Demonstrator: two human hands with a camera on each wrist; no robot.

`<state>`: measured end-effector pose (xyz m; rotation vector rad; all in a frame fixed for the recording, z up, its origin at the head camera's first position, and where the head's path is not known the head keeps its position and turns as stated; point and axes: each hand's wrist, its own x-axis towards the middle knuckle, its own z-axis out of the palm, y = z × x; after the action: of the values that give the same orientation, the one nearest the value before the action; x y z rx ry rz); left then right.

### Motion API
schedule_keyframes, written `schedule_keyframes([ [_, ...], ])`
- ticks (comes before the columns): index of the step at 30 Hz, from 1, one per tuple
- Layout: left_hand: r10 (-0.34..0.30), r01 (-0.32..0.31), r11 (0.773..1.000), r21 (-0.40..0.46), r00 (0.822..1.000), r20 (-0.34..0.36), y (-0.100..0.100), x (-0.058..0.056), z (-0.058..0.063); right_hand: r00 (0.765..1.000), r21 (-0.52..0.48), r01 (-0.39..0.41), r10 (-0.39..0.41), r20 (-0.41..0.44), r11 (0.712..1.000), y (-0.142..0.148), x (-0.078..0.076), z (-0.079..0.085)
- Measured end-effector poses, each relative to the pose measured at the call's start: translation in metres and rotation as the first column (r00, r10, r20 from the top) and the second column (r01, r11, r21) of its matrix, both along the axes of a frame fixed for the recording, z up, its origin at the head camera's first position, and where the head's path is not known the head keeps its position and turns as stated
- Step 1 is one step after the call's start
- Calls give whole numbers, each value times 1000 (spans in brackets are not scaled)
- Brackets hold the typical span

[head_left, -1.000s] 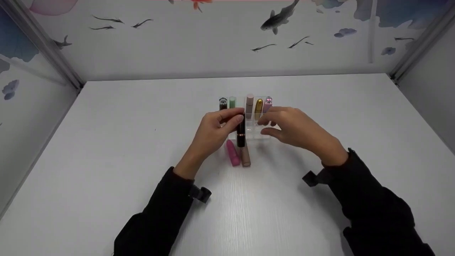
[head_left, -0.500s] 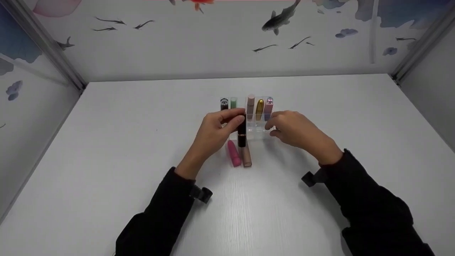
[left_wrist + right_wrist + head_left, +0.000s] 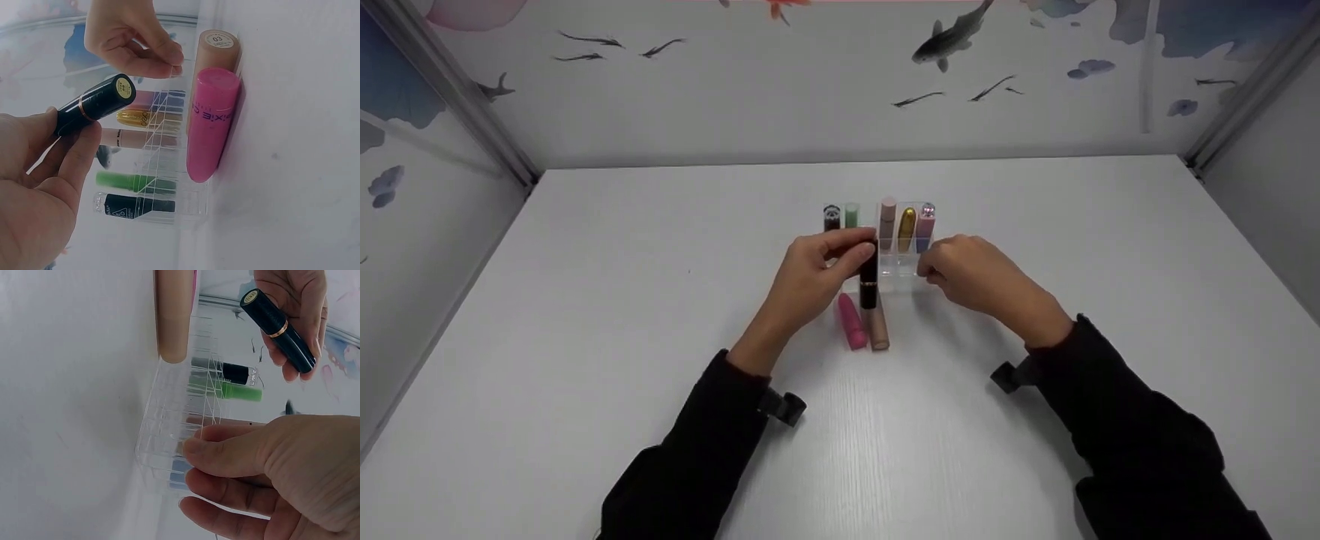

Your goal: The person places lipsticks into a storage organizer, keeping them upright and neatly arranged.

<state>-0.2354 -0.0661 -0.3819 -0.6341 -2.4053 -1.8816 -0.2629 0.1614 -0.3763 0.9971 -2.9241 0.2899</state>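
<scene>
My left hand (image 3: 826, 264) pinches a black lipstick tube (image 3: 95, 105) with a thin gold band, held up in front of a clear plastic lipstick organizer (image 3: 901, 267). My right hand (image 3: 971, 271) is at the organizer's right side, thumb and index finger pinching its wall in the right wrist view. Slotted upright in the organizer are a black tube with a clear cap (image 3: 132, 206), a green tube (image 3: 135, 181), a pale pink tube (image 3: 888, 223), a gold tube (image 3: 907, 229) and a pink-and-blue tube (image 3: 925, 227).
On the white table (image 3: 660, 315), a bright pink tube (image 3: 852, 321) and a beige tube (image 3: 878, 330) lie side by side before the organizer. A printed panel (image 3: 810, 97) stands behind the table, with side panels left and right.
My right hand has closed its fingers and moved slightly down to the organizer's right side. The left hand keeps the black lipstick tube in the same place.
</scene>
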Motion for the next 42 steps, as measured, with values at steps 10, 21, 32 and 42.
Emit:
schedule_keyframes([
  [10, 14, -14, 1000, -24, 1000, -21, 1, -2, -4, 998, 13, -37, 38, -58, 999, 1, 0, -2],
  [21, 139, -150, 987, -52, 976, -167, 4, -15, 5, 1000, 8, -8, 9, -17, 1000, -1, -1, -6],
  [32, 210, -227, 974, -20, 925, -318, 19, -33, 17, 1000, 8, 2, -2, -26, 1000, 0, 1, -4],
  [42, 224, -254, 964, -80, 937, -268, 24, -42, 23, 999, -18, -15, 14, -35, 1000, 0, 1, -4],
])
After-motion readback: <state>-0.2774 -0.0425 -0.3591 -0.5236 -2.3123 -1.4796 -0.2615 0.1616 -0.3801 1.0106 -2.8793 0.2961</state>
